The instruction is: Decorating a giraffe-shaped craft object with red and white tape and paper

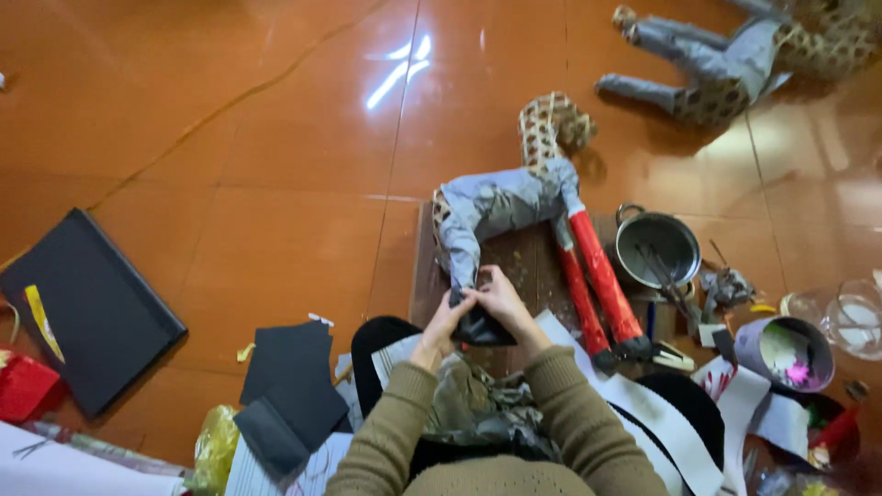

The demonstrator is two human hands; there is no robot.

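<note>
Black piece (482, 328): both my grips pinch it shut around the giraffe's (514, 197) grey leg.
Left hand (447, 317): clamped, holding wrap taut.
Right hand (504, 301): clamped, pressing.

Toy giraffe (514, 197) lying on its side on a brown board (524, 262): spotted neck pointing away, body wrapped in grey tape, two legs covered in red, their feet black. Black piece (482, 326) pressed around the end of one grey leg, crumpled and shiny.
</note>
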